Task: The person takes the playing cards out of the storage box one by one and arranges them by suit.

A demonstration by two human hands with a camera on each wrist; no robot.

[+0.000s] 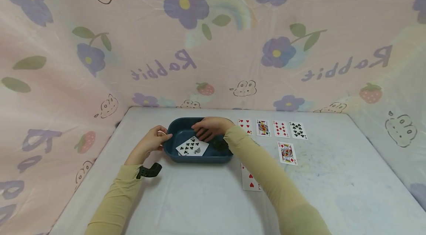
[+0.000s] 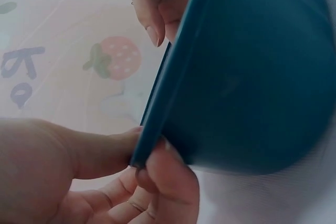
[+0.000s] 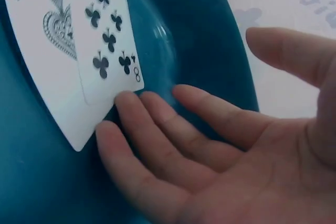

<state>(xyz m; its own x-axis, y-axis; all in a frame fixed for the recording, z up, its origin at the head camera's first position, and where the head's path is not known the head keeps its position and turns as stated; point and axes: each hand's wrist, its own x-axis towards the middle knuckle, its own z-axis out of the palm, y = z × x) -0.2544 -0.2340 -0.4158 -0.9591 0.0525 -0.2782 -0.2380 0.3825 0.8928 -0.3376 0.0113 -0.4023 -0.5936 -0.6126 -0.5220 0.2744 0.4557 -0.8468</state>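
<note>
My left hand (image 1: 154, 140) grips the left end of a dark blue plastic basin (image 1: 199, 159). In the left wrist view, its thumb and fingers pinch the basin's rim (image 2: 157, 114). Inside the basin lie an eight of clubs (image 3: 107, 40) and, partly under it, an ace of spades (image 3: 58, 77). My right hand (image 1: 211, 127) reaches in over the basin's far right side. Its fingers are loosely extended and the thumb stands apart; fingertips (image 3: 126, 100) are right at the cards' lower edges, with nothing held between them.
Right of the basin, a row holds a hearts card (image 1: 244, 126), a black face card (image 1: 263, 128), a diamonds card (image 1: 281, 129) and a clubs card (image 1: 298, 130). A red face card (image 1: 287, 153) lies nearer. My right sleeve partly covers another hearts card (image 1: 249, 181). Patterned curtain (image 1: 213, 42) surrounds the table.
</note>
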